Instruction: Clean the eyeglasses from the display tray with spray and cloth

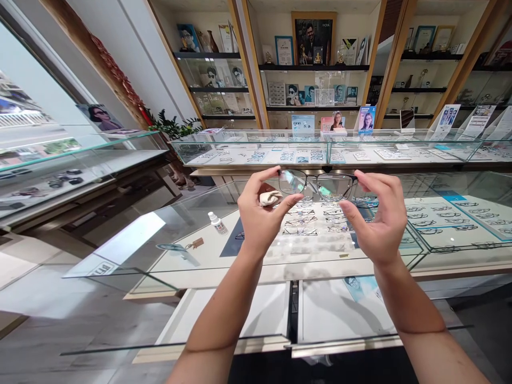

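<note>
A pair of glasses [317, 185] with a thin dark frame is held up over the glass display counter, its lenses showing greenish reflections. My left hand [264, 208] grips the frame at its left end and also has a crumpled pale cloth [270, 199] tucked in its fingers. At the right end, my right hand [378, 213] holds the frame by the corner, thumb below the lens. Below and to the left, a small white spray bottle [217, 223] stands on the counter, with a brown tag [196, 244] nearer to me.
Rows of glasses [301, 231] lie inside the display counter [176, 261]. Two white drawers [256, 314] stick out beneath it. Behind stands another glass case [256, 154], with picture shelves [314, 68] on the wall. A side counter [80, 186] is at the left.
</note>
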`<state>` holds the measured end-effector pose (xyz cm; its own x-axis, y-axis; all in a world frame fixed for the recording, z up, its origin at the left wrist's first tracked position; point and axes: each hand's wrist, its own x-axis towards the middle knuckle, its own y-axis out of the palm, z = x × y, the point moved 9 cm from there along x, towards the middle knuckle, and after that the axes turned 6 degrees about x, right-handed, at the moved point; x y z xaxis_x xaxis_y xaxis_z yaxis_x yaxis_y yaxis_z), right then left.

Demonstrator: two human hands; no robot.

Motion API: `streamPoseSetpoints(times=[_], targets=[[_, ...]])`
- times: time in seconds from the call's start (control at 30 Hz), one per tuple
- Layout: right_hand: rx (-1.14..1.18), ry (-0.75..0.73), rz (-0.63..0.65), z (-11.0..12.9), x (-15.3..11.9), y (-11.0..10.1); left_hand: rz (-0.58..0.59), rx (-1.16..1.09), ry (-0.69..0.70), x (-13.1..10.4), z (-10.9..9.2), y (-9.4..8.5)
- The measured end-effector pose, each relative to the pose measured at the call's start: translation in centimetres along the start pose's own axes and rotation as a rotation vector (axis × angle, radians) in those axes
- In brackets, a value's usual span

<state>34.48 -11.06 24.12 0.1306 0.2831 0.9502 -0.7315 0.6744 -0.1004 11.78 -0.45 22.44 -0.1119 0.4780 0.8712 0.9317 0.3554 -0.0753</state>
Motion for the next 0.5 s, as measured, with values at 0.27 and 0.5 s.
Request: streamPoseSetpoints(times=[0.27,0.5], targets=[[-0.041,0.046,-0.003,0.0,-0.2,0.1,-0.072,0.042,0.139,-0.1,-0.7,-0.4],[0.221,0.320,0.095,-3.0,-0.5,1.5,-0.231,0.165,0.365,-1.3,-3.4,-2.1]])
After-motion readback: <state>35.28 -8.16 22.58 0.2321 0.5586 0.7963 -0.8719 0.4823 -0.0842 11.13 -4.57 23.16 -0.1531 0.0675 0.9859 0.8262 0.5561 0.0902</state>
